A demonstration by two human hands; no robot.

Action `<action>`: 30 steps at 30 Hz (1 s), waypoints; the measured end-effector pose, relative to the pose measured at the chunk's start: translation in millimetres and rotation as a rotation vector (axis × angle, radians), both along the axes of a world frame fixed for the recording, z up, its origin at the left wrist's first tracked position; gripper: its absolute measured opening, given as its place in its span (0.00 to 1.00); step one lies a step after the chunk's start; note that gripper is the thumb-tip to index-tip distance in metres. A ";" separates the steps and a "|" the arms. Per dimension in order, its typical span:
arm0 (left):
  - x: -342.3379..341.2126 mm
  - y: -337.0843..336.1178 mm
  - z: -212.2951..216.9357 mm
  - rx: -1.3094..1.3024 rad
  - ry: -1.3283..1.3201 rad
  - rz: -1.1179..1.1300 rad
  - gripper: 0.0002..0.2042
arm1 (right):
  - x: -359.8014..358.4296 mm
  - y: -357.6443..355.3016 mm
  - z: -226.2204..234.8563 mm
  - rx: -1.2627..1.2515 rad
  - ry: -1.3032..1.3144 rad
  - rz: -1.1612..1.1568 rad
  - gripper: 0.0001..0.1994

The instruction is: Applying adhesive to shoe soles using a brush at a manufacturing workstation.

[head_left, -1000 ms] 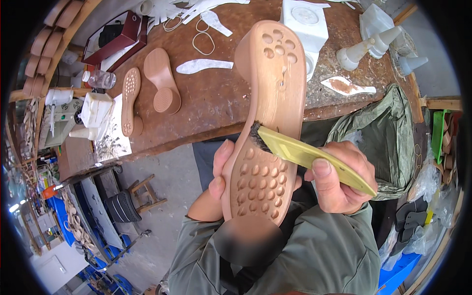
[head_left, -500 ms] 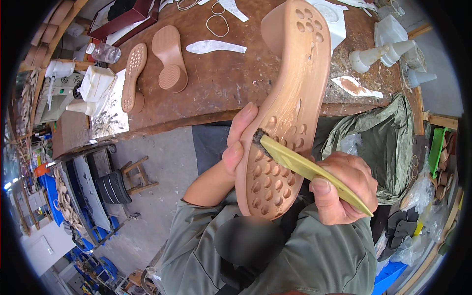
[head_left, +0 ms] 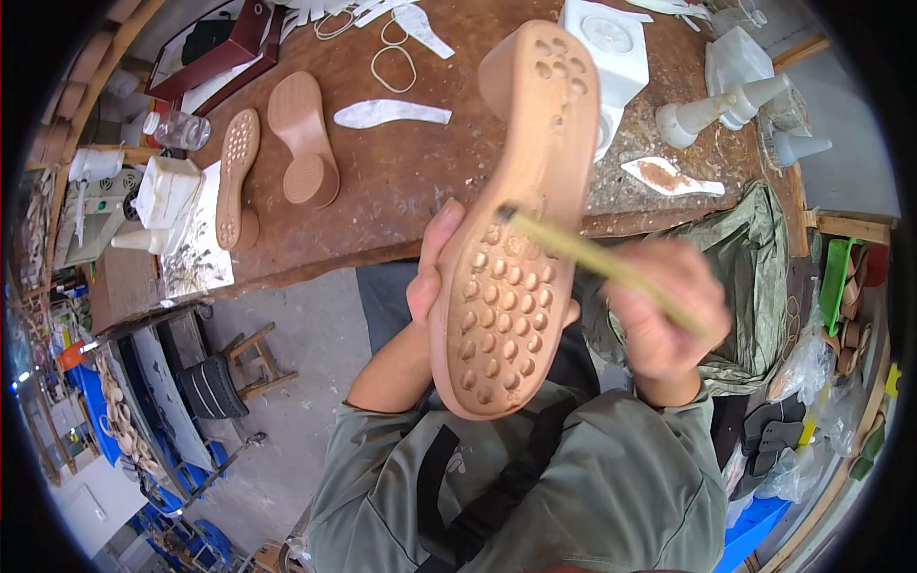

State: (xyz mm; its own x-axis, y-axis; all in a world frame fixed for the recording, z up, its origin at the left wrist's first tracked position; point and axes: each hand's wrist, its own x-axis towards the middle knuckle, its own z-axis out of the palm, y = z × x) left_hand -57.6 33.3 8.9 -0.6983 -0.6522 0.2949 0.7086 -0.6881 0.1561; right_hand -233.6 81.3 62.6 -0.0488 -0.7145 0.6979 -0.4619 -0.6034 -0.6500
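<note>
My left hand (head_left: 432,263) grips a tan heeled shoe sole (head_left: 492,358) by its left edge. The sole is tilted, with its pitted inner face up and its heel end pointing away from me over the workbench. Between the fingers and thumb of my right hand (head_left: 669,310) is a brush with a yellow-green handle (head_left: 583,253), blurred by motion. Its dark bristle tip is at the sole's midsection, above the rows of round pits; whether it touches cannot be told. Two more tan heeled soles lie on the bench, one pitted side up (head_left: 239,158), one heel up (head_left: 304,134).
The brown workbench (head_left: 382,172) carries a white insole-shaped piece (head_left: 392,114), a stained one (head_left: 664,177), rubber bands, a dark red box (head_left: 224,48) and white nozzle bottles (head_left: 697,119). A green bag (head_left: 755,258) hangs at the right. A wooden stool (head_left: 256,358) stands lower left.
The sole has shifted left and turned more upright. My right hand has drawn the brush tip up toward the sole's midsection. The whole view has shifted slightly.
</note>
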 end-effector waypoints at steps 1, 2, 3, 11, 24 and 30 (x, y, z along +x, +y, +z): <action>-0.4 -2.2 3.3 -0.004 0.008 -0.005 0.34 | 6.3 0.6 1.1 0.020 0.000 0.078 0.08; -2.1 -6.1 12.1 -0.025 -0.391 0.128 0.34 | 0.7 0.3 -1.0 0.132 -0.053 0.170 0.07; -2.7 -11.7 17.0 -0.049 -0.787 0.263 0.35 | -6.6 0.0 -5.8 0.130 -0.040 0.155 0.07; -13.7 -64.1 -72.1 -1.060 -1.339 1.103 0.56 | -82.4 -56.8 -88.7 0.549 -0.452 -0.417 0.08; -13.4 -56.6 -95.2 -1.220 -1.355 1.187 0.55 | -75.7 -74.8 -106.0 0.526 -0.030 -0.402 0.07; -9.5 -54.3 -86.8 -1.284 -1.400 1.133 0.49 | -65.7 -69.8 -85.4 0.655 -0.734 -0.294 0.08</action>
